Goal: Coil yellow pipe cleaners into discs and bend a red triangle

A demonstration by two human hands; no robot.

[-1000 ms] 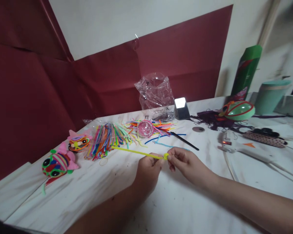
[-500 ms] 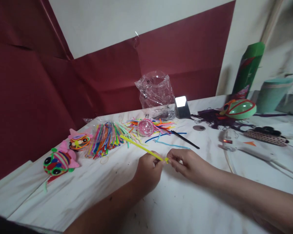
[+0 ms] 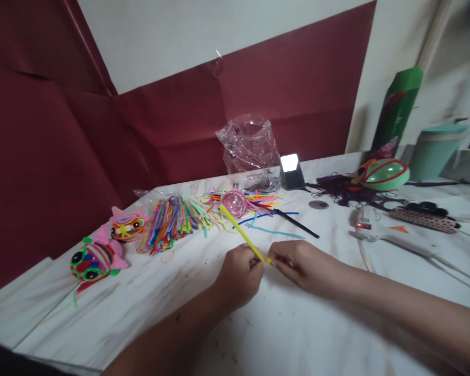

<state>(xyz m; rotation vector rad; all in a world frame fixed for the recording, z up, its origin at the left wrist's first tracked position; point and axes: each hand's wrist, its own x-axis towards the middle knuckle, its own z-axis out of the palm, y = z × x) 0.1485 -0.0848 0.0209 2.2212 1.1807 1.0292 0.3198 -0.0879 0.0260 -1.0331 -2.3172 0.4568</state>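
Observation:
My left hand [image 3: 238, 274] and my right hand [image 3: 297, 266] meet over the white marbled table [image 3: 149, 308], both pinching one end of a yellow pipe cleaner [image 3: 241, 232]. Its free end points up and away to the left, toward a pink glitter ball [image 3: 235, 203]. The pinched tip is coiled small between my fingertips. A pile of coloured pipe cleaners [image 3: 172, 219] lies just beyond my left hand.
Two finished pipe-cleaner animal figures [image 3: 94, 258] [image 3: 126, 226] sit at the left. A clear plastic bag [image 3: 250, 146], small mirror [image 3: 292, 171], black stick [image 3: 297, 223], glue gun [image 3: 379, 232], green ball figure [image 3: 384, 175], green carton [image 3: 397, 112] and teal tub [image 3: 436, 151] stand behind and right.
The yellow pipe cleaner's free end has swung from lying flat toward the left to rising steeply; its coiled tip is tucked further into my fingers. Both hands drew slightly closer.

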